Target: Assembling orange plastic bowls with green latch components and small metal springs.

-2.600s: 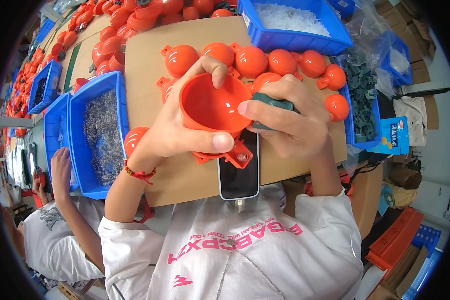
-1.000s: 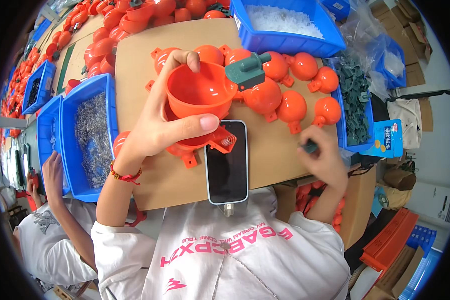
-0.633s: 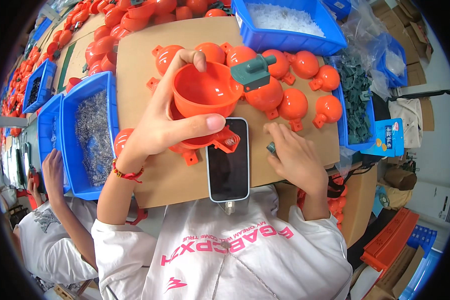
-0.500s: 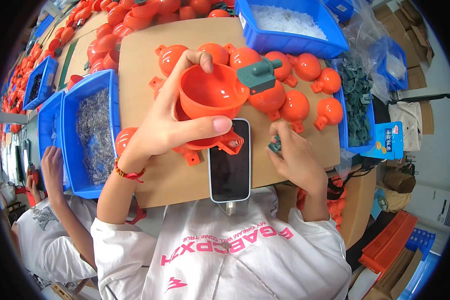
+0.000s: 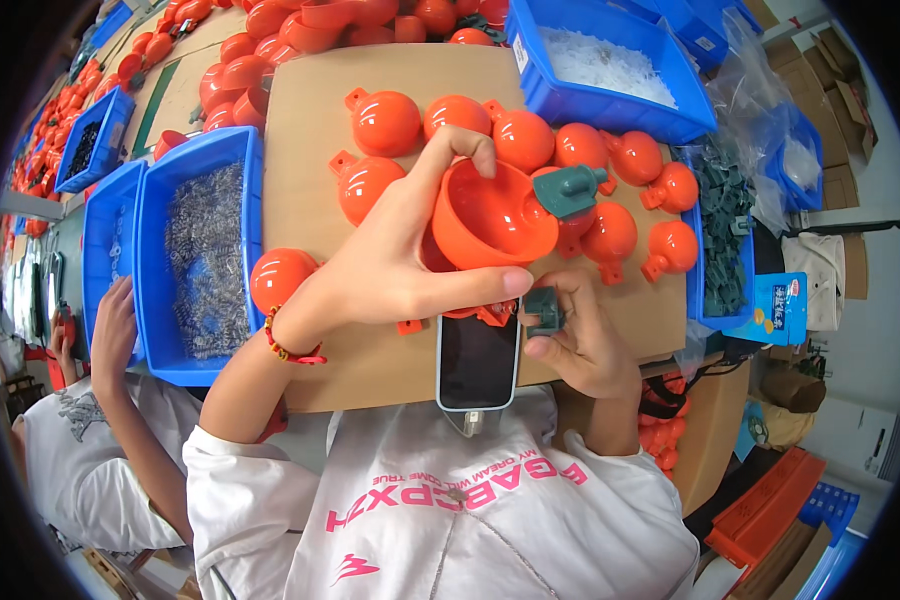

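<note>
My left hand [image 5: 400, 240] is closed around an orange plastic cup [image 5: 495, 215], fingers over its far rim and thumb along its near side. A green plastic clip [image 5: 570, 190] sits on the cup's right edge. Beneath the thumb, another orange cup's lug [image 5: 492, 314] shows; most of that piece is hidden by the hand. Between the thumb and fingers of my right hand [image 5: 592, 345] is a second green clip [image 5: 543, 312], held right beside this lug. Below both hands lies a phone [image 5: 478, 362] with a dark screen, partly covered.
Several round orange pieces [image 5: 385, 124] lie on the cardboard [image 5: 320, 90]. A blue bin of springs [image 5: 205, 260] stands left, one of green clips [image 5: 725, 235] right, and one of clear parts [image 5: 610, 70] at the back. A co-worker's hand [image 5: 115, 325] is at far left.
My right hand has lifted its green clip from low over the cardboard to the lug under my left thumb. The upper cup has tilted and shifted rightward; the view has shifted slightly too.
</note>
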Demonstrator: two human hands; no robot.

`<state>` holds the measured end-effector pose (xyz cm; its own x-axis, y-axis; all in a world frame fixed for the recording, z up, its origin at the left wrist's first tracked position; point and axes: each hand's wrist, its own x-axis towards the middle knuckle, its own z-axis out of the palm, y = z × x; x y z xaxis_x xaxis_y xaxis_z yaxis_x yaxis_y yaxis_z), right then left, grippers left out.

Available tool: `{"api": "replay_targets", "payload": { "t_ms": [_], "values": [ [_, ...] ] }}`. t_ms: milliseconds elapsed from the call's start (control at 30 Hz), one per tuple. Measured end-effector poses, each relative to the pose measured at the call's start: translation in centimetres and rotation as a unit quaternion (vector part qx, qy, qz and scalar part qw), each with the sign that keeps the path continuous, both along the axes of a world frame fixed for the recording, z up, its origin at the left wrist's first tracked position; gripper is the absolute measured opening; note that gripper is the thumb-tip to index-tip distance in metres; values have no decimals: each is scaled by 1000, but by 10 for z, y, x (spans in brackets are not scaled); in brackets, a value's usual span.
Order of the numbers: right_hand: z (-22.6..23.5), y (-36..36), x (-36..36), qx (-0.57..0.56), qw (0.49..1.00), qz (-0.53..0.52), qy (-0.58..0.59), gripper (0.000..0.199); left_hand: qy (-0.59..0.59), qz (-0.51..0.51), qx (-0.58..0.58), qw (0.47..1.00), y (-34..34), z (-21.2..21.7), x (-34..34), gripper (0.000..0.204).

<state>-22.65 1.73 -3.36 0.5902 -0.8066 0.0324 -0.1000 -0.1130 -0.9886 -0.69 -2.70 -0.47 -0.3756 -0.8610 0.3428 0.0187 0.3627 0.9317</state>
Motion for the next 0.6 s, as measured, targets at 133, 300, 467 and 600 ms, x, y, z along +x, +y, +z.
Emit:
{"api": "replay_targets", "payload": {
  "t_ms": [133, 300, 467, 600],
  "values": [
    [-7, 0, 8, 19, 997, -16, -72, 42, -16, 23, -31, 999, 1, -2, 0, 55],
    [-11, 1, 21, -32, 995, -78, -53, 41, -53, 9, 23, 998, 2, -1, 1, 62],
    [-10, -2, 17, -105, 988, -88, 66, 43, -59, 52, -24, 997, 2, -6, 1, 61],
    [-10, -1, 20, -112, 985, -107, 74, 43, -64, 75, -57, 994, 0, -9, -1, 61]
  ]
}}
